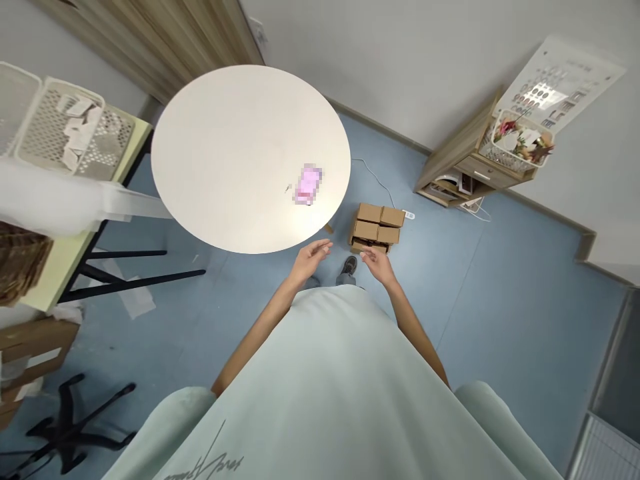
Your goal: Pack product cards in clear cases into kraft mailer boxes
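Observation:
My left hand (310,259) hovers near the front edge of a round white table (230,153), with its fingers stretched out and nothing in them. To its right, my right hand (379,265) is held up at about the same height, fingers loosely extended and holding nothing. The two hands are apart, palms turned toward each other. Beyond my right hand, several small brown cardboard boxes (373,225) sit grouped together low by the floor. On the table lies a pink pixelated item (308,185); its kind cannot be made out.
At left stands a yellow-topped desk (65,257) with white baskets (63,123) and a plastic roll (50,197). A wheeled chair base (70,427) is at lower left. A wooden cabinet (465,157) stands right, carrying a filled basket (520,143). A cable with a power strip (409,215) crosses the floor.

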A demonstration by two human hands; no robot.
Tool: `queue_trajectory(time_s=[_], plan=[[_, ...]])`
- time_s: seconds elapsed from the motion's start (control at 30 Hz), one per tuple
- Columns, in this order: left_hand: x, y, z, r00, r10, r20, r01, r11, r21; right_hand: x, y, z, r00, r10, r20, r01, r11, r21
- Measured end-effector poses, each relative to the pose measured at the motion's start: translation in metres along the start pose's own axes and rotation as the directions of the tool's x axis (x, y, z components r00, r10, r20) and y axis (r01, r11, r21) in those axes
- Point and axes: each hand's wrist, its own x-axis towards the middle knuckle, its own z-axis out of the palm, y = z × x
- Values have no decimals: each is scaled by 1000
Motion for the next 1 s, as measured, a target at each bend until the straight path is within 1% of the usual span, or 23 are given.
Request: queue_trajectory(time_s=[0.13,0.27,0.37,0.47,0.57,0.67,0.73,0.83,1.0], plan=[[-27,0,-41,998,11,-63,-15,998,-59,-12,-32,23,998,-54,12,55,997,-47],[-54,-5,-87,994,41,-103,-54,990,-130,-25,-71,63,994,-105,18,106,991,-77],[-77,-10,-128,988,74,-136,-97,981,-169,-38,-101,104,992,-124,31,126,990,-68],[-103,-17,-175,979,107,-173,-139,972,-189,-51,-128,153,989,-139,55,141,989,-37],[-128,-26,-221,970,109,-219,-156,966,-207,-65,-152,202,986,-143,87,147,988,-41],[-148,-35,-260,959,95,-269,-161,959,-234,-76,-174,246,980,-144,136,153,987,-57],[-158,-41,-282,950,85,-300,-167,951,-260,-80,-188,270,973,-149,176,162,985,-60],[-168,-47,-310,935,63,-349,-178,935,-308,-80,-208,300,961,-158,229,174,983,-53],[-173,-51,-350,907,42,-419,-196,922,-333,-63,-241,343,942,-158,298,180,983,-47]])
